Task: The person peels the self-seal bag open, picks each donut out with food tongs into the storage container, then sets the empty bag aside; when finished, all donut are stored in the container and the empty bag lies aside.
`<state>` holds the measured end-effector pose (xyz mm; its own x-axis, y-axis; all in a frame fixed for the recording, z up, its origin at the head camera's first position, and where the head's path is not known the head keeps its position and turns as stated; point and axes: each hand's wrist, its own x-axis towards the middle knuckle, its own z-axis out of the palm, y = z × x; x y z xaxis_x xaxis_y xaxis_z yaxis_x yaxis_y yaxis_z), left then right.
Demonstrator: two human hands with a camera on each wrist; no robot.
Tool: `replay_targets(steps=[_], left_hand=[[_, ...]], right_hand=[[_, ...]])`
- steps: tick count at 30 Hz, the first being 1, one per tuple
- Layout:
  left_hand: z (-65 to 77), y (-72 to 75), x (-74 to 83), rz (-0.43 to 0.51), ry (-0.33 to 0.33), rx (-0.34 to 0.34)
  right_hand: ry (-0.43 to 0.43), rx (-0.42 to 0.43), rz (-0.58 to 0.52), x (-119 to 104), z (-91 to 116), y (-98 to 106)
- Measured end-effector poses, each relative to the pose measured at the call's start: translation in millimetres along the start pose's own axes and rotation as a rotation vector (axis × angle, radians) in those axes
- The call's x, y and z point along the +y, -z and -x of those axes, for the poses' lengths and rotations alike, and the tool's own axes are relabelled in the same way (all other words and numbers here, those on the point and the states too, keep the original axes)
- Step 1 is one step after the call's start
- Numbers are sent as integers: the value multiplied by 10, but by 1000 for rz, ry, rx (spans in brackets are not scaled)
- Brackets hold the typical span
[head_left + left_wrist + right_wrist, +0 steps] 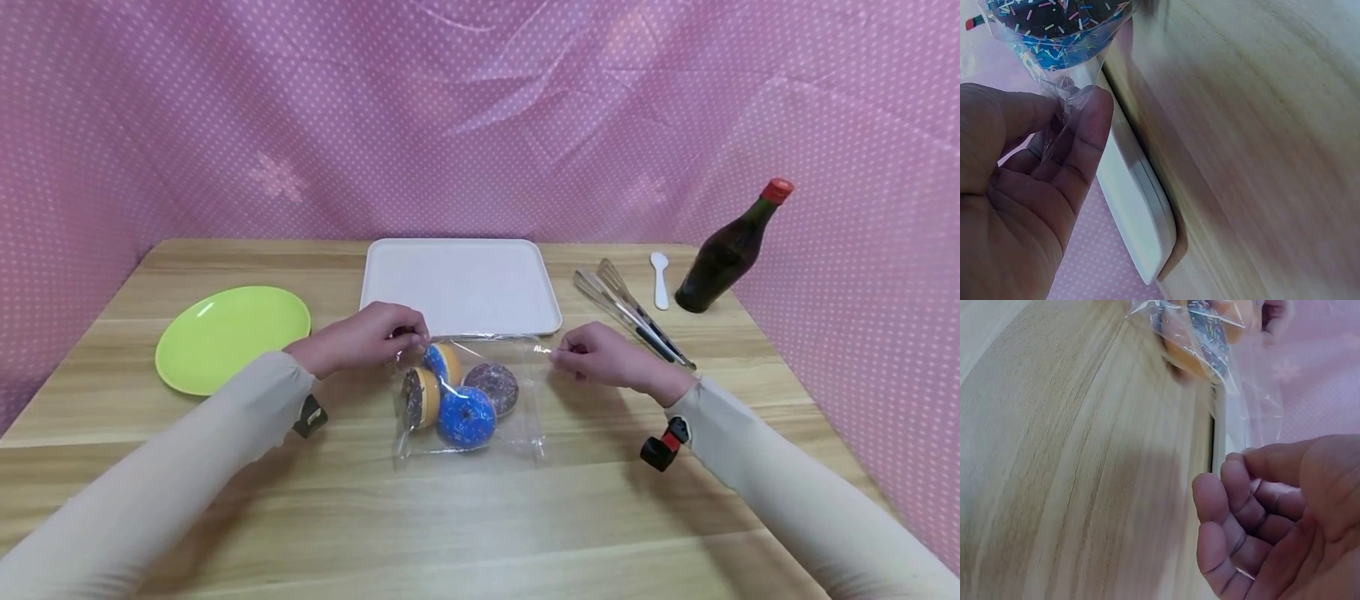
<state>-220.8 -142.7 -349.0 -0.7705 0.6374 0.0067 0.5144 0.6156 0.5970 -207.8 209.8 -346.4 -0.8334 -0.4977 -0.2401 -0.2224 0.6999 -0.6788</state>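
Observation:
A clear plastic bag [528,425] hangs or lies in the middle of the table with several sprinkled doughnuts inside. Among them are a blue-iced doughnut [467,417], a dark brown doughnut [495,387] and another brown-topped one [422,398] turned on its side. At the bag's upper left corner, my left hand [367,337] pinches the film; the left wrist view shows it gathered between thumb and fingers [1088,128]. My right hand [603,357] pinches the upper right corner between thumb and forefinger, its other fingers [1211,547] loosely curled.
Behind the bag lies a white tray [457,283]. A lime-green plate [232,337] is at the left. On the right are metal tongs [630,312], a white spoon [660,283] and a dark bottle with a red cap [723,258]. Pink dotted cloth [480,125] hangs around the table.

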Motion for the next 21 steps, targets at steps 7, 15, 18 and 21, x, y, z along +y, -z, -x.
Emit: replay_targets(steps=[7, 15, 18, 21], left_hand=[[3, -4, -3, 26, 15, -8], [21, -7, -7, 55, 38, -15], [24, 0, 0, 60, 61, -21], [22, 5, -1, 57, 72, -25]], right_hand=[[-101, -62, -211, -17, 33, -6], [-165, -167, -337, -61, 86, -222], [-146, -171, -385, -65, 90, -269], [-129, -174, -397, -53, 95, -268]])
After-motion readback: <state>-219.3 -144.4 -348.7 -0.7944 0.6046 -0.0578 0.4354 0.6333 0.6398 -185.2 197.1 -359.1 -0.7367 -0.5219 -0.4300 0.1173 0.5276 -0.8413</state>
